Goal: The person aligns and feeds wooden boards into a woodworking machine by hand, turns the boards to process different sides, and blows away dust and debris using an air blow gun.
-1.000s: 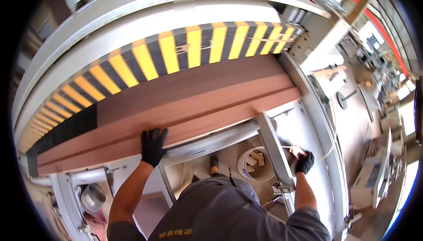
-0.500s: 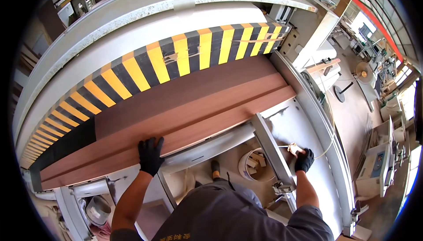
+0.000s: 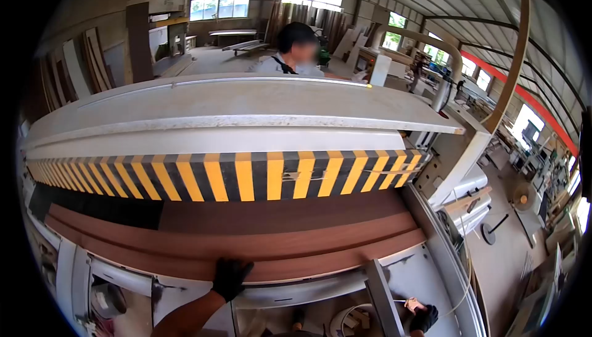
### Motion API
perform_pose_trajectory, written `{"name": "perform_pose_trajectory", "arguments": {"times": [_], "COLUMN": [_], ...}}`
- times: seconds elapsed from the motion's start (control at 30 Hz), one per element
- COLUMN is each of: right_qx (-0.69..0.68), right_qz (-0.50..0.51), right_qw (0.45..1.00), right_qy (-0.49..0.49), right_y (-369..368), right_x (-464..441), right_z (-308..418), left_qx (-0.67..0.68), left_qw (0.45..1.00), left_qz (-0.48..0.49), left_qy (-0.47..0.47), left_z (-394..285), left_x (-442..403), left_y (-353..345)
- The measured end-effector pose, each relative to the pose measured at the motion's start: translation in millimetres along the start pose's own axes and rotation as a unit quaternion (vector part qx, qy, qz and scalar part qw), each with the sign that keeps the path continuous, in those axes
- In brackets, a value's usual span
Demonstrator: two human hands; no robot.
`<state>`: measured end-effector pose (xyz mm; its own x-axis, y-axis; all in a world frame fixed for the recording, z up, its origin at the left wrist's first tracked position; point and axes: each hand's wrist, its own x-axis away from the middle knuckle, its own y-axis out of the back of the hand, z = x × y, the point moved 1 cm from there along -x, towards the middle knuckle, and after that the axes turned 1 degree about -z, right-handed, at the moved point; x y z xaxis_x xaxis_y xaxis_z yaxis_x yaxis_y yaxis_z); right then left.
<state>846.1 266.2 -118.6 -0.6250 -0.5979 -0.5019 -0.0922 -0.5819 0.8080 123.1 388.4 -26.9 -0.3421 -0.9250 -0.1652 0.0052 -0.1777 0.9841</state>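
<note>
Your gloved right hand (image 3: 424,319) touches a small pinkish piece (image 3: 413,304) on a cord; whether its fingers are clasped round it cannot be told. Your gloved left hand (image 3: 231,278) rests fingers apart, unclamped, on the near edge of the long reddish-brown boards (image 3: 333,262), which lie before the striped bar (image 3: 223,178). Behind the machine is another person (image 3: 297,44), with windows (image 3: 220,1) well beyond.

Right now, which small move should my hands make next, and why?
Perhaps lift the left hand off the reddish-brown board: it rests at the front edge, facing the striped bar, while the right hand holds a small object, possibly a control, though I cannot tell.
</note>
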Motion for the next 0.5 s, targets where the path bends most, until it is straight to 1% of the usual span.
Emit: {"name": "perform_pose_trajectory", "arguments": {"times": [0.03, 0.07, 0.17, 0.2, 0.3, 0.37, 0.4, 0.43, 0.47, 0.5], "right_qx": [0.005, 0.003, 0.112, 0.123, 0.135, 0.138, 0.134, 0.126, 0.095, 0.057], "right_qz": [0.025, 0.026, 0.166, 0.172, 0.142, 0.11, 0.089, 0.073, 0.047, 0.026], "right_qw": [1.0, 1.0, 0.98, 0.977, 0.98, 0.984, 0.986, 0.987, 0.991, 0.994], "right_qy": [-0.006, 0.001, 0.014, 0.02, 0.03, 0.037, 0.045, 0.062, 0.077, 0.091], "right_y": [7.1, 16.3, 52.5, 55.5, 57.1, 62.8, 65.0, 70.2, 53.7, 25.5], "right_x": [0.5, 0.9, 6.6, 3.8, -4.4, -5.2, -4.6, -2.6, -6.3, -10.6], "right_z": [0.7, 0.6, 16.5, 16.2, 22.2, 28.7, 34.6, 40.8, 10.5, -21.1], "left_qx": [0.002, 0.008, 0.013, 0.015, 0.003, -0.041, -0.035, 0.011, 0.028, 0.028], "left_qw": [1.0, 1.0, 1.0, 1.0, 1.0, 0.998, 0.995, 0.999, 0.999, 0.997], "left_qz": [0.0, -0.007, -0.006, 0.004, -0.01, -0.043, -0.084, -0.031, -0.019, -0.068], "left_qy": [0.008, 0.005, 0.007, 0.008, 0.001, -0.02, -0.038, -0.025, -0.015, -0.008], "left_z": [0.1, 0.8, 2.0, 2.1, 3.5, 7.9, 10.4, 9.3, 4.8, 9.1], "left_x": [1.0, 0.3, -1.6, -0.5, -0.1, -0.9, 2.5, -0.2, -4.6, 2.7], "left_y": [-0.2, -1.8, 2.2, 3.1, -1.0, -9.3, -9.2, -6.5, 20.6, -3.6]}}
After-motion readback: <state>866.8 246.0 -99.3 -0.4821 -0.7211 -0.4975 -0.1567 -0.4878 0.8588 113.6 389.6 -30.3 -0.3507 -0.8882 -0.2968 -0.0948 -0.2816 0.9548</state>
